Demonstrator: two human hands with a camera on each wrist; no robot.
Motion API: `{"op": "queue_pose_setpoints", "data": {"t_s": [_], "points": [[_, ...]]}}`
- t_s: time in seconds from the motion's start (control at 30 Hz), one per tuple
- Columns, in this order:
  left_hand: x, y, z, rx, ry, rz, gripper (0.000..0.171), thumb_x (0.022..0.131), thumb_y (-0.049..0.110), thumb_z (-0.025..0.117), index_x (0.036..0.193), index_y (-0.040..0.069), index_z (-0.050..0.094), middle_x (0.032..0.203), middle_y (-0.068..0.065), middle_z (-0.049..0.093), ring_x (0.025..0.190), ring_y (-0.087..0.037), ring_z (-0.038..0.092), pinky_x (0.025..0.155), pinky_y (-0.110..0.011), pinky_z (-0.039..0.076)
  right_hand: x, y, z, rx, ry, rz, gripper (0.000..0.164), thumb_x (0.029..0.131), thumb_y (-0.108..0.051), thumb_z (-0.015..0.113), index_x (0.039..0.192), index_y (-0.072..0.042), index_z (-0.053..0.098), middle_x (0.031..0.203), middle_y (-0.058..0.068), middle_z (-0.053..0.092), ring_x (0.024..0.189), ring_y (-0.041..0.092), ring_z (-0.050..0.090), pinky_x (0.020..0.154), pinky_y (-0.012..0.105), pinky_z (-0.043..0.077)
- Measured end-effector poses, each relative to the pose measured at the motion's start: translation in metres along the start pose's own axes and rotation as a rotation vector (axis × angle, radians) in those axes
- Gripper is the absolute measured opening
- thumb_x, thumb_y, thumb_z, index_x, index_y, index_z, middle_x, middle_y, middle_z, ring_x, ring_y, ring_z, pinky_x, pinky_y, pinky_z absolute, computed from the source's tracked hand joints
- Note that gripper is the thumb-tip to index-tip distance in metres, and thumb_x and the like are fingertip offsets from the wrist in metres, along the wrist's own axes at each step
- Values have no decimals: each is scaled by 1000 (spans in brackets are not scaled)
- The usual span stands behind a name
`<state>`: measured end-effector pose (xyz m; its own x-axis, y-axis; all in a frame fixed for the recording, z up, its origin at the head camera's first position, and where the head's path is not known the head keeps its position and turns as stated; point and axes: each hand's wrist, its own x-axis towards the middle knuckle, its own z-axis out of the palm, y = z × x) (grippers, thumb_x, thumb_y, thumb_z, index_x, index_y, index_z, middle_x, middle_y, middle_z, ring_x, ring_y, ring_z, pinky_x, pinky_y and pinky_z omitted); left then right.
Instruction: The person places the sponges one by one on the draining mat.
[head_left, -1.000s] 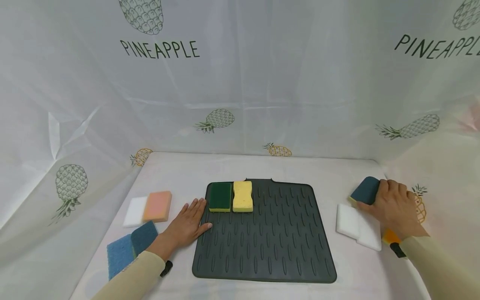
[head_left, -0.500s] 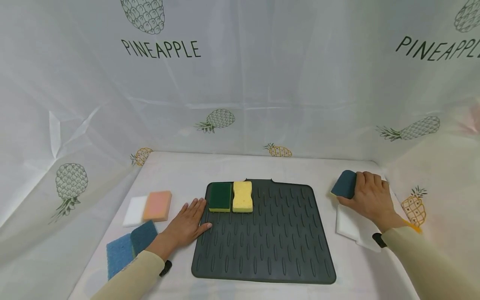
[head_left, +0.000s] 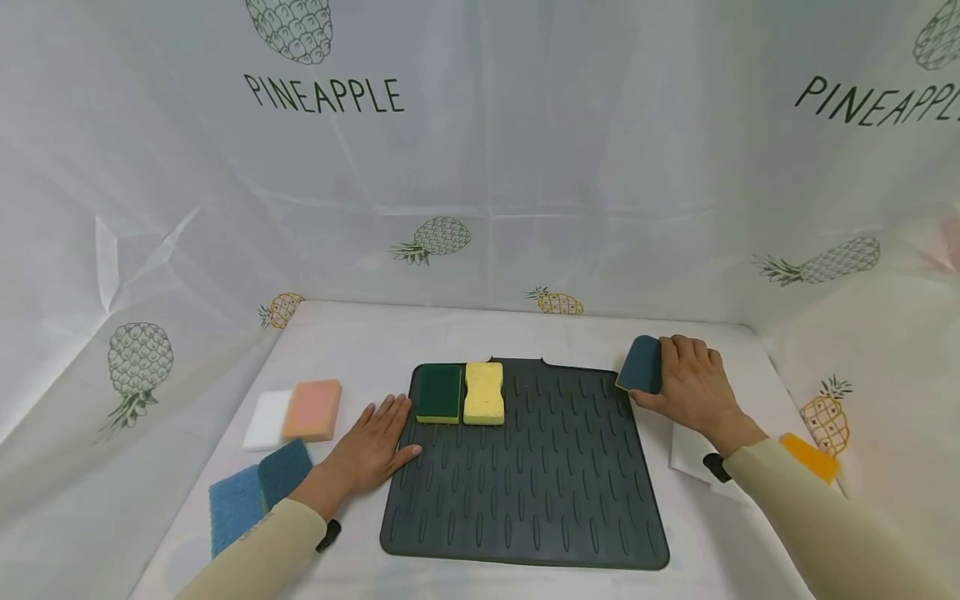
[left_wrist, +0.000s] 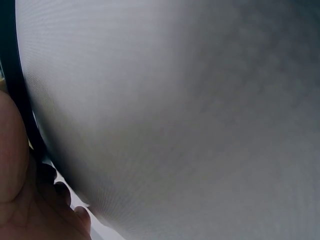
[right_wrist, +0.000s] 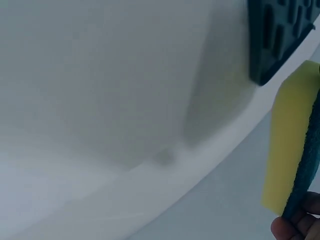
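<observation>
My right hand (head_left: 690,383) grips a sponge (head_left: 642,365) with a dark blue-green scouring side, at the far right corner of the dark grey ridged mat (head_left: 525,500). The right wrist view shows the yellow foam side of that sponge (right_wrist: 290,135), raised above the white surface, with fingertips at one end. My left hand (head_left: 371,446) lies flat with fingers spread at the mat's left edge, its thumb over the rim. On the mat's far left lie a dark green scouring sponge (head_left: 439,392) and a yellow notched sponge (head_left: 484,392), side by side.
Left of the mat lie a white pad (head_left: 266,421), a peach sponge (head_left: 312,408), a blue scouring pad (head_left: 234,510) and a dark teal one (head_left: 285,472). On the right, white pads (head_left: 690,454) and an orange item (head_left: 808,456) are partly behind my right arm.
My right hand has carried the blue-green sponge leftward from above the white pads to the mat's far right corner. My left hand has stayed in place.
</observation>
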<state>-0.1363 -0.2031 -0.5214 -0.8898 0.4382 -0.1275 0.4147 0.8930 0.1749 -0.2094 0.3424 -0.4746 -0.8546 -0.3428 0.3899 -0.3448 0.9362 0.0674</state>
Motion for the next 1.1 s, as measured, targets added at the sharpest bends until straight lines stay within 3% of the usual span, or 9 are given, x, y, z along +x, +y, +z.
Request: {"op": "queue_pose_setpoints", "data": {"t_s": [0.17,0.4,0.8,1.1], "points": [[1,-1,2,0,-6,0,84,110,54,48,167,-2,22,174,-20,24,162,-40,20,130,-60,20,10,-18,1,19,-11,-57,104,70,-58,85,135,15,50,125,33,56,114,51,54,87,66,48],[1,-2,2,-10,-1,5,84,110,54,48,166,-3,22,173,-21,25,162,-41,21,130,-61,21,24,-48,4,50,-107,-88,105,75,-63,83,141,12,50,136,31,56,124,50,53,97,66,47],[2,-4,4,0,-1,15,84,110,54,48,166,-3,22,173,-22,25,161,-41,22,129,-60,22,45,-101,17,126,-198,-227,103,81,-67,78,148,7,50,142,26,54,129,45,53,105,62,47],[1,-5,4,-25,2,11,84,110,53,48,166,-3,22,173,-22,25,162,-41,20,130,-61,21,53,-125,20,147,-283,-271,103,82,-71,74,150,4,51,147,22,53,133,42,51,109,61,46]]}}
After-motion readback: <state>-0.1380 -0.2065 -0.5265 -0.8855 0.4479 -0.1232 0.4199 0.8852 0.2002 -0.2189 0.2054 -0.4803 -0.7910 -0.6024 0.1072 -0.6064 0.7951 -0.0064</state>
